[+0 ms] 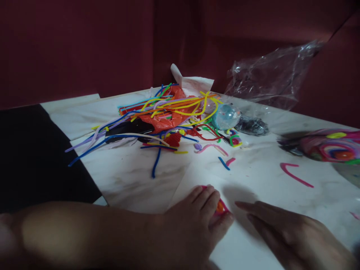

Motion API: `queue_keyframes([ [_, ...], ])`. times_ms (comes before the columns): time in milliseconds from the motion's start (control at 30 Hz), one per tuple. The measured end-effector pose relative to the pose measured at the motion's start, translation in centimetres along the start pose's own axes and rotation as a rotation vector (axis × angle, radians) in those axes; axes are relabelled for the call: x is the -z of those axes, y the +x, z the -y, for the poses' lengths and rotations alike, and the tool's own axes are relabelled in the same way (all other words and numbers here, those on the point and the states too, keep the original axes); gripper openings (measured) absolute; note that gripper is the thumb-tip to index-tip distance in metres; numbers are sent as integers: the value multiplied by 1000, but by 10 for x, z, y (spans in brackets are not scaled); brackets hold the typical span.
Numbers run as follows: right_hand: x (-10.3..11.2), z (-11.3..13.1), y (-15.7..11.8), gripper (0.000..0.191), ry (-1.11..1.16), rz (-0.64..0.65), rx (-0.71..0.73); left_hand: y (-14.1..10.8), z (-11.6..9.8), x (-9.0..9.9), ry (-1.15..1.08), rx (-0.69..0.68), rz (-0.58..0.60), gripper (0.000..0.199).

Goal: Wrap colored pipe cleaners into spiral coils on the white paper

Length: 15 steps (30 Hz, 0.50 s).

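My left hand (197, 217) reaches in from the left, with its fingers curled over a small pink-edged shape with an orange middle (221, 207). The shape lies on a white sheet of paper (242, 247), and much of it is hidden under the fingers. To the right, my right hand (292, 232) is held near the paper with its fingers stretched out and pointing left. Nothing shows in it, and its fingertips are apart from the shape. A short blue strip (224, 163) and a curved pink strip (295, 175) lie beyond the hands.
Many coloured strips (168, 107) are heaped on red plastic wrapping (164, 122) at the back. Beside them are a clear round container (227, 116) and a crumpled clear bag (270, 77). A multicoloured swirled piece (329, 146) lies far right. Dark red walls (84, 48) border the marble-patterned table (126, 183).
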State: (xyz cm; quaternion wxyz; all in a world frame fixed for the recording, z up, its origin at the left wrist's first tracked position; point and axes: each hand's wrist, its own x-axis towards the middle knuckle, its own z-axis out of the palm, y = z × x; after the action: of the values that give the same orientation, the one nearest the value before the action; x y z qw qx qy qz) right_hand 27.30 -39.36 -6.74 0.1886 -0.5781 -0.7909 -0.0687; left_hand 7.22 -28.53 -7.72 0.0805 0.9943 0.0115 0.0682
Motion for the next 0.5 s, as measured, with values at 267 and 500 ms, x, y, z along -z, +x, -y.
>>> queue_keyframes([
  [267, -8, 7, 1, 39, 95, 132, -3, 1, 0, -1, 7, -7, -22, 70],
  [500, -11, 7, -3, 35, 115, 180, -96, 0, 1, -2, -6, -10, -27, 72],
])
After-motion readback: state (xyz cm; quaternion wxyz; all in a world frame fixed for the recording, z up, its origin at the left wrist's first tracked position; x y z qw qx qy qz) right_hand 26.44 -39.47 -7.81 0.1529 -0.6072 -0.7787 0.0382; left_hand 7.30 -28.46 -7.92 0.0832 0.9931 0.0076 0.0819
